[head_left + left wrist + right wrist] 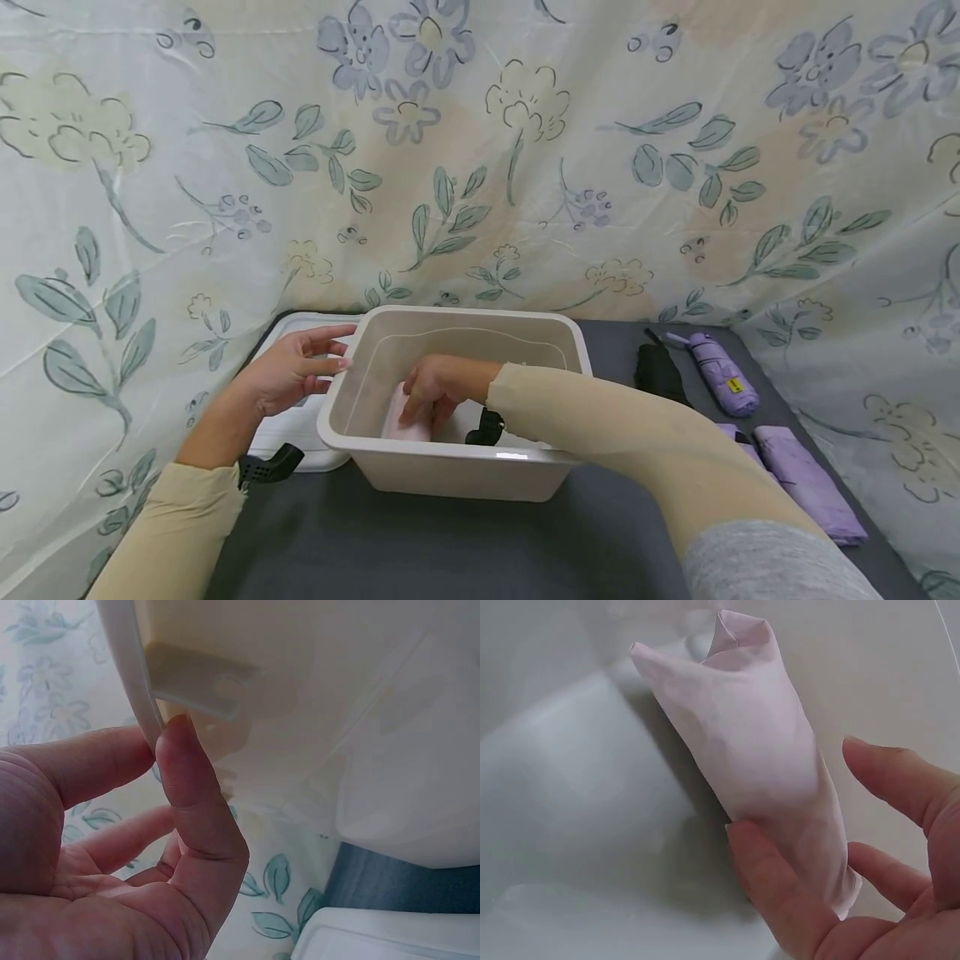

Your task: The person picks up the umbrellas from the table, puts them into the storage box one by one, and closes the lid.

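A beige plastic bin stands on the dark table. At its left end my left hand pinches the rim between thumb and finger; the pinch also shows in the left wrist view, where the hand is close to the bin wall. My right hand reaches down inside the bin. Below it lies a pale pink rolled bundle, its exact kind unclear. In the right wrist view, a finger of the right hand touches the bundle while the thumb stays apart from it.
A white lid lies flat left of the bin, partly behind it. To the right are a black folded umbrella, a purple folded umbrella and a purple folded cloth item. A flowered curtain surrounds the table.
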`<state>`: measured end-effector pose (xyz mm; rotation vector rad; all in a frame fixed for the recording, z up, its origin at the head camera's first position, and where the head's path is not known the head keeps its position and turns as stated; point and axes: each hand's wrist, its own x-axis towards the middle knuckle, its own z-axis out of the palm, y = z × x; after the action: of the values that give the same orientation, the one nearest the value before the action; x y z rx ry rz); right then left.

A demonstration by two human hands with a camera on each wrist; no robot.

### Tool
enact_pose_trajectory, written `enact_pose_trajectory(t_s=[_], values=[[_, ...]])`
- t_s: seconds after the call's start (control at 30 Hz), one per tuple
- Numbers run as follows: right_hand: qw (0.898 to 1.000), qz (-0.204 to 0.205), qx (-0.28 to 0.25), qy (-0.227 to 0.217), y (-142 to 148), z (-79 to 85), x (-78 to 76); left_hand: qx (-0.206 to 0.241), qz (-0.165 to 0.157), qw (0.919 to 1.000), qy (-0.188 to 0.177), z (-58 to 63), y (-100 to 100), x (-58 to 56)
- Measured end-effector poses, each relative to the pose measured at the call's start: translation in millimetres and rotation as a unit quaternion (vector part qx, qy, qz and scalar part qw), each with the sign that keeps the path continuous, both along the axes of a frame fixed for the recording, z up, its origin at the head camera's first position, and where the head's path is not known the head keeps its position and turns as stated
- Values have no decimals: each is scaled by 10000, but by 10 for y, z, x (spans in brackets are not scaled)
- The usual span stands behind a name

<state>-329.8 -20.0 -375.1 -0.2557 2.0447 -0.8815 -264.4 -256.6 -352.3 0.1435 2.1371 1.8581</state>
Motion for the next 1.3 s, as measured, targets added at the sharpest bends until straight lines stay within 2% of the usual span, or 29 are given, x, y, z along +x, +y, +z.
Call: enact_pose_trajectory(t_s=[0.3, 0.5, 0.7, 0.9, 1.13, 1.3], values=[[9983, 61, -259, -515, -5, -23, 7, -6, 16, 10000, 23, -2, -3, 6], [9974, 212, -466, -508, -19, -46, -2, 43, -14, 10000, 42, 3, 7, 12], [9971, 356, -432, -508, -7, -25, 2, 53, 12, 10000, 29, 6, 11, 36], [9971, 450, -387, -472, 70, 79, -9, 30, 16, 10000, 53, -6, 6, 40], [9964, 173, -620, -543, 285, 262, -30, -22, -39, 9999, 96, -14, 25, 30], [9955, 148, -787, -510, 413, 394, 15, -76, 6, 10000, 45, -12, 24, 64]])
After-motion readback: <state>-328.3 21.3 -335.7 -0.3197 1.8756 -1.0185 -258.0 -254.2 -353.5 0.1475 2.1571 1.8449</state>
